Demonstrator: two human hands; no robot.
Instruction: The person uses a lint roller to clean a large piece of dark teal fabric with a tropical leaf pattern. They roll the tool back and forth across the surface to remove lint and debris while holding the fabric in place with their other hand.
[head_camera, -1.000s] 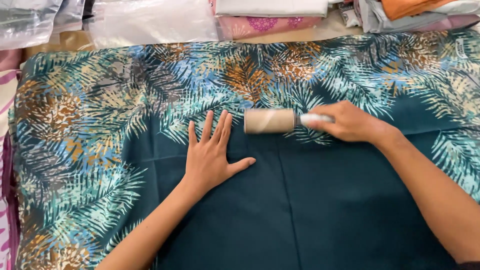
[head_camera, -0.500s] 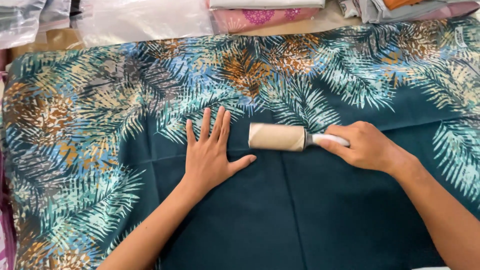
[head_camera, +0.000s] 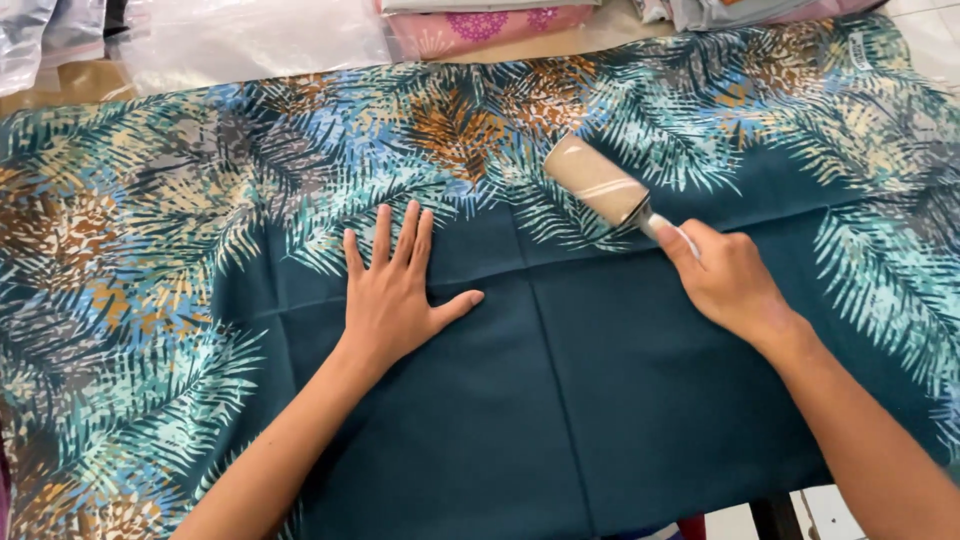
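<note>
Rolling tan cylindrical lint roller (head_camera: 596, 181) | R hand (head_camera: 728, 282) fingers clamped on handle | L hand (head_camera: 392, 295) fingers splayed flat on smooth leaf-print cloth (head_camera: 560, 400)

Two bare forearms reach in from the lower edge, angled toward each other. The left hand (head_camera: 395, 295) lies flat, palm down, fingers spread and pointing away from the body, thumb out to the right. The right hand (head_camera: 728, 280) is curled closed in a grip, knuckles up, index finger extended forward, wrist straight with the forearm.
</note>
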